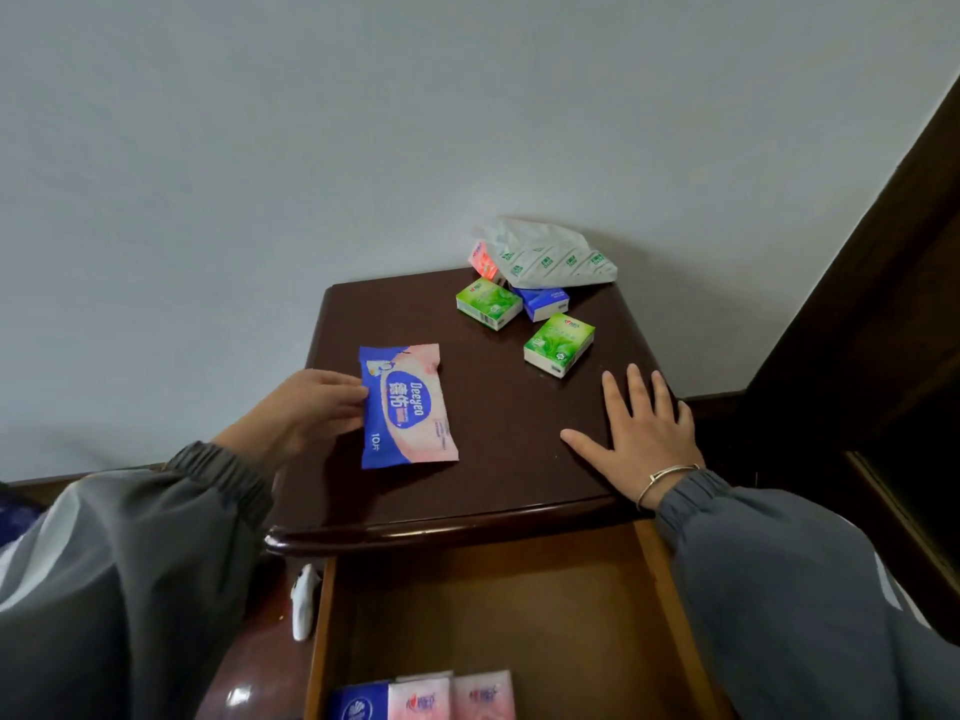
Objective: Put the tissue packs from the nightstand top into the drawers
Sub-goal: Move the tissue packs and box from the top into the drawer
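Step in hand was the pickup: my left hand [306, 407] had its fingers curled onto the left edge of the blue-and-pink wipes pack [408, 405], which lay near the front-left of the tabletop [498, 475]; couldn't tell if it was off the wood yet. My right hand [639, 433] lay flat w/ fingers spread on the front-right of the tabletop, holding nothing. The drawer [670, 589] below stood pulled open, w/ a blue pack [358, 704] and two pink packs [421, 698] side by side at its near end, the rest of its floor bare. Next move, as I judged it: lift the wipes pack over the front edge & drop it into the bare part. Left on top toward the back-right: two green packs [488, 302], a small blue pack [545, 302], a red-pink pack [483, 262] and a soft white bag of tissues [550, 254], so the job was approx. a third done.
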Tool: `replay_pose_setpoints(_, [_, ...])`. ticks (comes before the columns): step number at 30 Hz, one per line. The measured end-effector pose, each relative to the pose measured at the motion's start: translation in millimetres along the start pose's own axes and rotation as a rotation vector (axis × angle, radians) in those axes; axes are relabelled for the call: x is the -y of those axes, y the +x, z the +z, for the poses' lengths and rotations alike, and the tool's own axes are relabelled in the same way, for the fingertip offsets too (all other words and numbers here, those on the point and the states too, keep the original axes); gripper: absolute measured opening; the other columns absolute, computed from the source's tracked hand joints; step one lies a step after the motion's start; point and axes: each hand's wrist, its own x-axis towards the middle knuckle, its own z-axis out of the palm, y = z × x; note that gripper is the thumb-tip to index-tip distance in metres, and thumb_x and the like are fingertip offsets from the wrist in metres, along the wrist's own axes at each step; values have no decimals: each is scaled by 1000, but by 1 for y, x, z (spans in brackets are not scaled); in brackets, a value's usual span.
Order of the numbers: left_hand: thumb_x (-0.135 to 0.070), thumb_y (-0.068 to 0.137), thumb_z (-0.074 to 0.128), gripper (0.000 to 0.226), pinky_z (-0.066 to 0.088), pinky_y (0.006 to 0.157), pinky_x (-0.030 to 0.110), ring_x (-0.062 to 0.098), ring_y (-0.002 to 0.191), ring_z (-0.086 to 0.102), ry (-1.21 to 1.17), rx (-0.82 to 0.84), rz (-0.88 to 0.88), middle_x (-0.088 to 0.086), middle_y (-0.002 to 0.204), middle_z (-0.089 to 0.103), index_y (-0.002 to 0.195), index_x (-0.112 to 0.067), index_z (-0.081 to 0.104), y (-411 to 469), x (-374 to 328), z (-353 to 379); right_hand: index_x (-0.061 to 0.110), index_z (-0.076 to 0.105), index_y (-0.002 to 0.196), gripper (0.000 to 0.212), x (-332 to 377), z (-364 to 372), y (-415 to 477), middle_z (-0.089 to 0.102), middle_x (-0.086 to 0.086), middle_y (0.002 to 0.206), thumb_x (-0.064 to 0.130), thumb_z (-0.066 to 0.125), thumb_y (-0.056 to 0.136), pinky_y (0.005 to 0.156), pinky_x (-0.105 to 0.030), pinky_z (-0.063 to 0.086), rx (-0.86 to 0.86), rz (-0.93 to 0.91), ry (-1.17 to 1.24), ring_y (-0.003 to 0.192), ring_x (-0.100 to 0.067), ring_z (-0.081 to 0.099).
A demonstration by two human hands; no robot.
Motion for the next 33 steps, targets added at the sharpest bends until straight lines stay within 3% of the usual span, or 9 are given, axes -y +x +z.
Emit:
replay_pose_setpoints(4, [-31,86,64,52,42,79,29,24,100,61,532,-466,361,13,123,60,128,-2,51,7,-34,27,28,2,150,103,2,0,-1,2,-5,160,87,-1,66,115,-51,14,-20,-9,1,146,-30,1])
replay_pose_setpoints(7, [-38,87,61,46,40,83,27,22,106,59,518,-352,534,6,113,64,119,-5,58,21,-68,84,28,5,150,102,3,2,-5,4,-4,160,86,-2,66,114,-51,15,-65,-17,18,146,-29,3])
replay_pose_setpoints(12, [-44,85,61,41,46,76,38,34,99,60,288,-241,413,7,80,59,90,-4,60,60,-107,170,29,8,149,99,4,4,-7,7,-4,159,85,4,68,115,-50,15,-106,-18,71,146,-28,4])
replay_pose_setpoints(15, [-37,80,71,47,51,83,32,26,96,62,-41,-198,296,7,98,61,110,-4,56,84,-114,190,29,9,149,97,5,5,-6,7,-4,159,84,8,69,115,-51,14,-118,-20,87,146,-28,4])
replay_pose_setpoints(18, [-18,77,75,35,56,85,44,29,98,65,-242,-171,209,13,105,63,103,-7,54,105,-116,200,29,9,149,97,3,5,-5,7,-4,160,83,10,70,115,-51,12,-127,-24,107,147,-28,3])
replay_pose_setpoints(23, [4,87,58,18,48,41,16,16,62,53,-316,-126,129,7,77,52,77,-7,47,109,-121,195,29,11,149,95,2,7,-4,8,-3,160,83,12,70,115,-50,12,-147,-27,122,147,-27,3])
replay_pose_setpoints(25, [4,88,56,20,52,45,22,16,62,56,-392,-118,183,10,83,56,74,-7,49,100,-126,183,29,11,149,95,2,7,-3,8,-3,159,83,11,70,115,-50,13,-146,-26,117,147,-27,4])
replay_pose_setpoints(29, [5,91,50,8,58,57,27,20,78,61,-739,-75,220,16,100,60,91,-1,55,69,-123,122,29,14,149,96,1,6,-4,12,-4,159,83,9,69,114,-50,17,-156,-15,97,146,-28,8])
replay_pose_setpoints(33, [4,90,51,27,57,56,22,23,91,61,-810,-183,206,19,115,59,117,4,52,29,-83,63,31,11,149,98,0,5,-2,9,-2,159,84,6,67,115,-49,14,-122,1,91,146,-26,5])
